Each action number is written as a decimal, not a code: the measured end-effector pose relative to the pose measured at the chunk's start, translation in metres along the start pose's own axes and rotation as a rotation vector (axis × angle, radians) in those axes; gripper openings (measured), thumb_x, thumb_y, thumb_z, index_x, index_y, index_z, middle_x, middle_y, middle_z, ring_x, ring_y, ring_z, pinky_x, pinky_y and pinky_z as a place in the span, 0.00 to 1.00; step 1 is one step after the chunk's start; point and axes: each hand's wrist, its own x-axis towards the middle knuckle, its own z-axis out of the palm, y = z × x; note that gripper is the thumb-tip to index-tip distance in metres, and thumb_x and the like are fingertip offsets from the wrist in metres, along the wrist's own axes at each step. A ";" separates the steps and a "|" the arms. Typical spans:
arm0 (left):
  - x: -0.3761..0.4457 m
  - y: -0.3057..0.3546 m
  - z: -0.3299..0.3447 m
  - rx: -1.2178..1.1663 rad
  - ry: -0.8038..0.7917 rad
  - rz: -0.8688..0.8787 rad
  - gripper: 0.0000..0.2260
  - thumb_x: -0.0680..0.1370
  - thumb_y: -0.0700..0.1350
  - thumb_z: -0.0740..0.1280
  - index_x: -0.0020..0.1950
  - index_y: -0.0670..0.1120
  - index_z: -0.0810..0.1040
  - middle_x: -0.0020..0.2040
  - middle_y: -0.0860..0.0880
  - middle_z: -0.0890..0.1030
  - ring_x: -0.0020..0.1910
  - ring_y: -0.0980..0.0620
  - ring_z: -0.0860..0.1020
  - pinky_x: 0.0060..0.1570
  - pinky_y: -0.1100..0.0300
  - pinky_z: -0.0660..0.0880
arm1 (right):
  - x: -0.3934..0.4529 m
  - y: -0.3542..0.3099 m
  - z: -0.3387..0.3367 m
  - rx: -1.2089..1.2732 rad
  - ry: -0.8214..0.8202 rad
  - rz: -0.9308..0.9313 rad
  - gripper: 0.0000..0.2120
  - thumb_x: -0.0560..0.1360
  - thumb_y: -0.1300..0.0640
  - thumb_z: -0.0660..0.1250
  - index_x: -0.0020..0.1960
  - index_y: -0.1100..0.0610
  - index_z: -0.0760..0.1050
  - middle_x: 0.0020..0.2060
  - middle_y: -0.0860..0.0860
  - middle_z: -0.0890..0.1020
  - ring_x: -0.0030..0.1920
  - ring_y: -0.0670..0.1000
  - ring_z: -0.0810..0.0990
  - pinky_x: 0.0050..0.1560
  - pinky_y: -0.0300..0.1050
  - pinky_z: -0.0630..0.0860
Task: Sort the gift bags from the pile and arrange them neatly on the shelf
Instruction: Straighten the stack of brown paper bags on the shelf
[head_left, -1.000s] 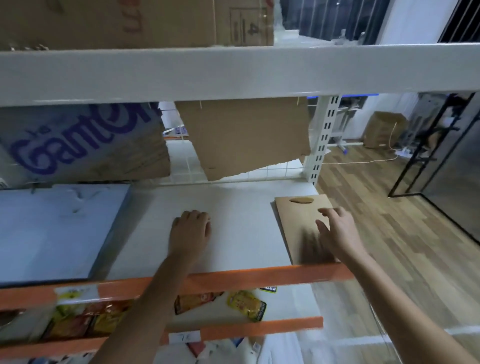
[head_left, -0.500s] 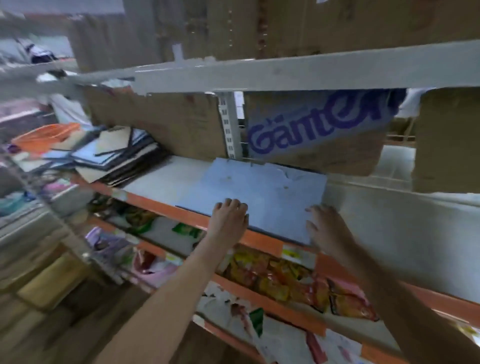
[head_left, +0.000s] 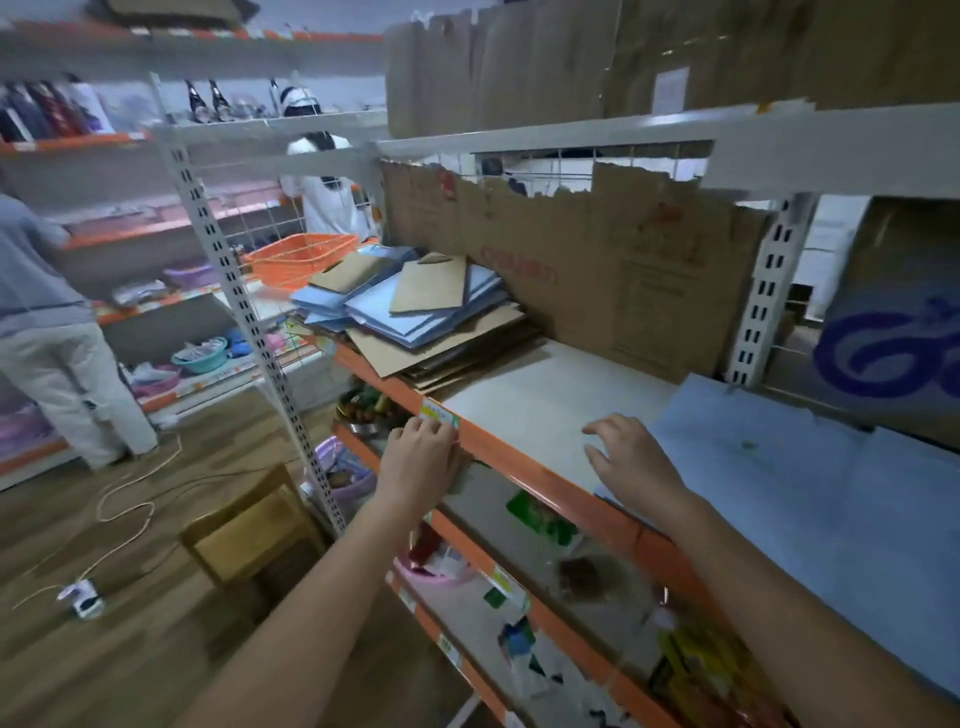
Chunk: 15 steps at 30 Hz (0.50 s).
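A loose pile of flat gift bags (head_left: 415, 306), brown and light blue, lies at the left end of the white shelf (head_left: 540, 410). A large light blue bag (head_left: 810, 493) lies flat on the shelf at the right. My left hand (head_left: 421, 457) hovers at the orange front rail (head_left: 514, 452), fingers loosely curled, holding nothing. My right hand (head_left: 634, 462) is over the bare shelf beside the blue bag's left edge, fingers spread and empty.
Torn cardboard (head_left: 597, 260) lines the shelf's back. Lower shelves hold snack packets (head_left: 540, 519). An orange basket (head_left: 301, 257) sits beyond the pile. A wooden stool (head_left: 249, 525) and a cable (head_left: 124, 514) are on the floor at left. Two people (head_left: 47, 322) stand at far shelves.
My view has swung left from the shelf's right end, where a brown bag lay under my right hand, to the pile. Both hands moved left along the shelf, empty.
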 end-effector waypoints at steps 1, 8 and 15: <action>0.015 -0.020 0.004 0.018 0.000 -0.021 0.13 0.81 0.49 0.56 0.55 0.45 0.76 0.56 0.46 0.78 0.58 0.44 0.74 0.54 0.52 0.69 | 0.026 -0.006 0.008 0.007 -0.003 -0.010 0.15 0.79 0.57 0.59 0.64 0.60 0.72 0.62 0.56 0.75 0.63 0.56 0.69 0.63 0.46 0.65; 0.123 -0.141 0.011 0.048 -0.005 -0.179 0.14 0.81 0.50 0.54 0.59 0.47 0.76 0.56 0.47 0.78 0.59 0.46 0.73 0.52 0.53 0.70 | 0.193 -0.061 0.038 0.060 -0.039 0.027 0.16 0.78 0.56 0.59 0.64 0.61 0.72 0.61 0.59 0.75 0.62 0.58 0.71 0.62 0.47 0.66; 0.221 -0.255 0.028 -0.151 0.034 -0.330 0.13 0.80 0.48 0.55 0.51 0.42 0.77 0.48 0.43 0.79 0.49 0.42 0.76 0.45 0.51 0.74 | 0.325 -0.106 0.059 0.146 -0.010 0.167 0.19 0.77 0.53 0.64 0.64 0.61 0.71 0.59 0.58 0.75 0.59 0.57 0.74 0.58 0.49 0.71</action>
